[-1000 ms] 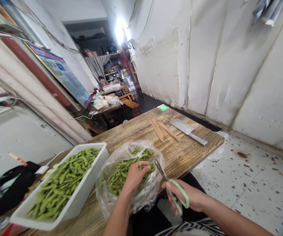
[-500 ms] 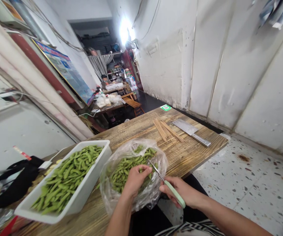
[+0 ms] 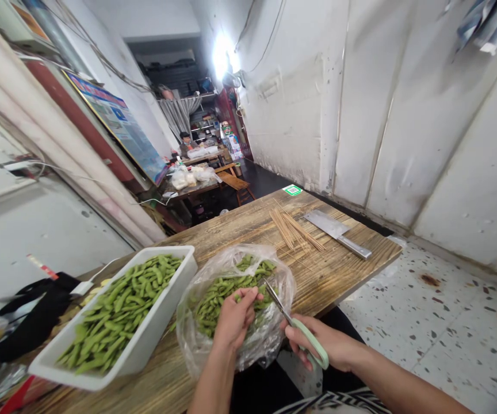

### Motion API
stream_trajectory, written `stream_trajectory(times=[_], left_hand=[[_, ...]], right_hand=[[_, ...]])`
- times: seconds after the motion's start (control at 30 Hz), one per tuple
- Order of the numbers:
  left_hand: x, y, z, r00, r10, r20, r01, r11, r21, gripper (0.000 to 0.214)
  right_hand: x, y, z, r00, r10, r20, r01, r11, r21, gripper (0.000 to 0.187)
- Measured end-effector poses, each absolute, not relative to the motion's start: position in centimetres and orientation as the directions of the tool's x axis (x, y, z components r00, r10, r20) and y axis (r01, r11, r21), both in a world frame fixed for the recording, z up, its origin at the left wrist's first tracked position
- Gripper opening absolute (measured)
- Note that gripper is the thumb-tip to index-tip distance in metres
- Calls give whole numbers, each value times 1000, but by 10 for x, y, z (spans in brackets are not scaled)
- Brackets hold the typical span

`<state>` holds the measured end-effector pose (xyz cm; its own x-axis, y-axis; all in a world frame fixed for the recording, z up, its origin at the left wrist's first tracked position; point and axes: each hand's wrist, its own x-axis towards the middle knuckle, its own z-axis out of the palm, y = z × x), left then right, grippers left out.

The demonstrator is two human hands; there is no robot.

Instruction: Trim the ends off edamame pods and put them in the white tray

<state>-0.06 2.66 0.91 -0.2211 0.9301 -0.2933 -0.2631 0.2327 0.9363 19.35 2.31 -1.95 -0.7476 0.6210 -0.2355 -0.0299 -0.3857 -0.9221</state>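
My left hand (image 3: 234, 319) reaches into a clear plastic bag (image 3: 201, 345) of green edamame pods (image 3: 218, 293), its fingers closed on pods at the bag's mouth. My right hand (image 3: 324, 345) grips pale green-handled scissors (image 3: 300, 330) at the table's near edge. The scissor blades point up and left, their tips beside my left fingertips at the bag. A white rectangular tub (image 3: 145, 351) heaped with edamame stands left of the bag.
On the wooden table (image 3: 248, 230), a bundle of bamboo skewers (image 3: 294, 230) and a steel cleaver (image 3: 337, 233) lie at the far right. A black bag (image 3: 33, 313) lies far left. Speckled floor runs to the right. Tables and a person are far down the room.
The scissors swung from beside the bag to its mouth, blades now near my left fingers. My left hand shifted slightly inside the bag. The view drifted a little.
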Motion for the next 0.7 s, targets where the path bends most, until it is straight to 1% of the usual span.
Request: stream_trajectory(times=[0.1,0.2,0.3,0.5,0.6,0.67,0.7], left_hand=[[1,25,10,-247,922,-298,-255,234,938,42],[3,23,10,-259,915,-310,-257,244,935,43],[4,22,9,-250,914,-320,-253,258,932,42],[7,18,9,-248,916,-315,-237,258,937,41],[4,9,16,-280,923,-262,-202,211,957,39],[-9,2,26,-339,923,-183,-151,139,979,37],[-20,-2,33,-398,909,-123,-103,89,991,36]], right_hand=[[192,24,-16,-733,643,-222,-40,-366,-930,48],[191,27,-14,-743,633,-217,-37,-363,-931,47],[189,28,-13,-759,609,-230,-28,-383,-923,44],[186,29,-11,-751,599,-277,-12,-433,-902,44],[188,29,-12,-739,613,-279,-4,-418,-909,43],[191,31,-15,-741,614,-271,4,-399,-917,42],[193,32,-17,-743,610,-275,13,-397,-918,43]])
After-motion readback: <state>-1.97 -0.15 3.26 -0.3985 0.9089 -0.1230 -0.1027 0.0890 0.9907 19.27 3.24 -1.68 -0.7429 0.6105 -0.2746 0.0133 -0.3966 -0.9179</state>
